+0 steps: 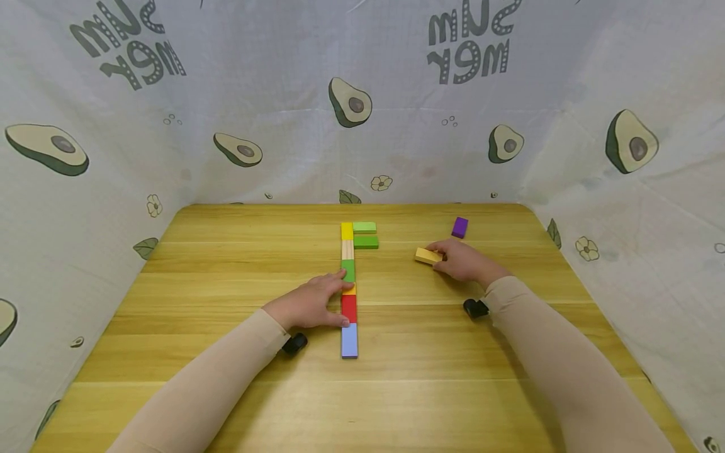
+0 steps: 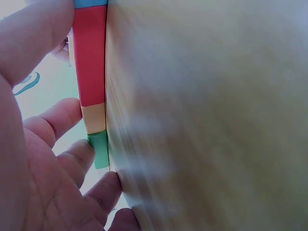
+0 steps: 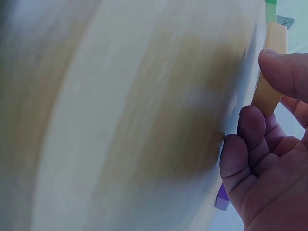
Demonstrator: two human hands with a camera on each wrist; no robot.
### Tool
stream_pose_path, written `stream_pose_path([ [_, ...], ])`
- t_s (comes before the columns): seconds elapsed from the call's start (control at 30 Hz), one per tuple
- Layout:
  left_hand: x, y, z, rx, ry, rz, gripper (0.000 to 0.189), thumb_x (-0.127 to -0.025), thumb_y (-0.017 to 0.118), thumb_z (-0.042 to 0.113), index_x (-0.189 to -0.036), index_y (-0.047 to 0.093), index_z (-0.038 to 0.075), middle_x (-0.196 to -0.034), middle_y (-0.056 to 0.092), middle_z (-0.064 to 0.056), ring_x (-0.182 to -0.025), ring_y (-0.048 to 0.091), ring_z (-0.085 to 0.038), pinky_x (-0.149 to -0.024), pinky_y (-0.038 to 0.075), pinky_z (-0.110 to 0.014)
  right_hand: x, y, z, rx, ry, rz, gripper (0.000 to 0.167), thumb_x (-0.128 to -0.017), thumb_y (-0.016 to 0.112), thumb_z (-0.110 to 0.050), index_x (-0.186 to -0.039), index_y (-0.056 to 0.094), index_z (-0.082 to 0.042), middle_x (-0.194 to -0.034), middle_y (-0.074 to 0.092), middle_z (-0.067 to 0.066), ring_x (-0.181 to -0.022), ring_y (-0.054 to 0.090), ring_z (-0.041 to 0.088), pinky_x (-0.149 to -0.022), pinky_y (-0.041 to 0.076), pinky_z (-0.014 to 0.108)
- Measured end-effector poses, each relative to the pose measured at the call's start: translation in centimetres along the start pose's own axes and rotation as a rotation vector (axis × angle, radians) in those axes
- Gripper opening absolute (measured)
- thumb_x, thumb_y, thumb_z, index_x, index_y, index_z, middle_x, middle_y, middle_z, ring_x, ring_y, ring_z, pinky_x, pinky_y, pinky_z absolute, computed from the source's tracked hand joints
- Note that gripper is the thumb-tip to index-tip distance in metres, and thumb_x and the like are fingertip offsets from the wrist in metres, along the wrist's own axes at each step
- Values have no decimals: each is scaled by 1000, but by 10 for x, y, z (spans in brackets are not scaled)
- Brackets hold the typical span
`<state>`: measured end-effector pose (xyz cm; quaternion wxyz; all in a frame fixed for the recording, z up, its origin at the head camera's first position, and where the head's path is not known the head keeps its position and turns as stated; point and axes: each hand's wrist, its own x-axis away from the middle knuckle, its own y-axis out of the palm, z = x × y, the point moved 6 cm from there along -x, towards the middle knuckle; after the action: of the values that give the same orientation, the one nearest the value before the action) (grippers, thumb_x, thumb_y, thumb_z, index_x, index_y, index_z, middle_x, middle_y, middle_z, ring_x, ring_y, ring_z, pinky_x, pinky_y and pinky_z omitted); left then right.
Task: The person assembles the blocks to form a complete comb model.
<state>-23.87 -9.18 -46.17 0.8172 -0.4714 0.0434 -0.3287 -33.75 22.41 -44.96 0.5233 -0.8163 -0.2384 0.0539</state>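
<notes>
A straight column of coloured wooden blocks runs away from me: a lavender-blue block (image 1: 349, 341) nearest, then a red block (image 1: 350, 308), an orange one, a green block (image 1: 348, 269), a plain wood block (image 1: 347, 250) and a yellow block (image 1: 347, 231). My left hand (image 1: 310, 302) touches its left side with spread fingers, thumb by the red and blue blocks. To the right, my right hand (image 1: 463, 260) pinches a yellow-orange block (image 1: 426, 256) between thumb and fingers, close over the table; the right wrist view shows this block (image 3: 269, 91) lengthwise in the grip.
A light green block (image 1: 364, 227) and a darker green block (image 1: 367, 242) extend right from the column's far end. Beyond my right hand lies a purple block (image 1: 460, 227). The wooden table (image 1: 396, 390) is bordered by a white avocado-print cloth (image 1: 283, 94).
</notes>
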Motion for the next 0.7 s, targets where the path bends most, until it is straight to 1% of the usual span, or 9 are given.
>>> stream_pose_path([
  [0.07, 0, 0, 0, -2, 0, 0, 81, -91, 81, 49, -160, 46, 23, -178, 19, -2, -163, 21, -33, -131, 26, -53, -1, 0, 0, 3, 3, -2, 46, -99, 69, -8, -143, 60, 3, -130, 66, 28, -108, 61, 33, -103, 51, 58],
  [0.23, 0, -1, 1, -6, 3, -2, 81, -91, 81, 49, -160, 46, 23, -178, 19, -2, -163, 21, -34, -131, 26, -53, -2, 1, 1, 5, 15, -11, 47, -100, 69, -9, -144, 59, 2, -130, 66, 26, -106, 60, 32, -103, 51, 56],
  [0.5, 0, 0, 0, -11, 0, -4, 81, -91, 80, 48, -160, 46, 23, -178, 19, -2, -163, 21, -33, -131, 26, -53, -5, 3, 0, 8, 6, -18, 47, -100, 69, -9, -144, 59, 2, -129, 67, 26, -104, 61, 31, -101, 52, 56],
  [0.7, 0, 0, 0, -11, 0, -2, 81, -91, 80, 49, -160, 46, 23, -178, 19, -2, -163, 21, -33, -131, 26, -53, -5, 3, -2, 14, 12, -23, 47, -100, 69, -9, -145, 58, 3, -130, 66, 27, -107, 62, 32, -103, 51, 57],
])
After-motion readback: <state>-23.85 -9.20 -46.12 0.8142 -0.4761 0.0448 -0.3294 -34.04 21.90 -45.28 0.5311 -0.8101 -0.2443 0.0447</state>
